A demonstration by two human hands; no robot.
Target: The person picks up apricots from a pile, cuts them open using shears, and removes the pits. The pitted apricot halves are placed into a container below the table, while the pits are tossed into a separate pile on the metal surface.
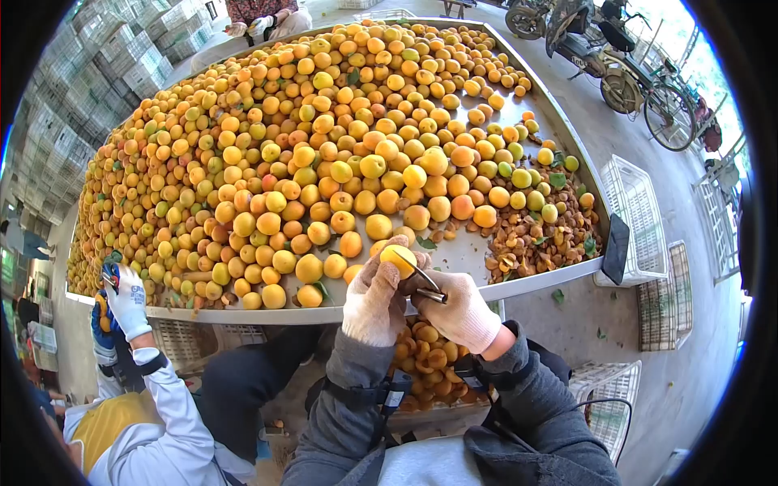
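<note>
My left hand, in a stained work glove, pinches a yellow apricot over the near edge of the table. Gloved in white, my right hand grips a small curved knife, its blade against the apricot's right side. Below both hands is a container of halved apricots, partly covered by my wrists. A large heap of whole apricots spreads over the metal-rimmed table just beyond my fingers.
Apricot pits and scraps lie at the table's right corner, beside a dark flat object on the rim. White crates stand right. A co-worker's gloved hand works at left; another person sits across. Motorbikes are parked behind.
</note>
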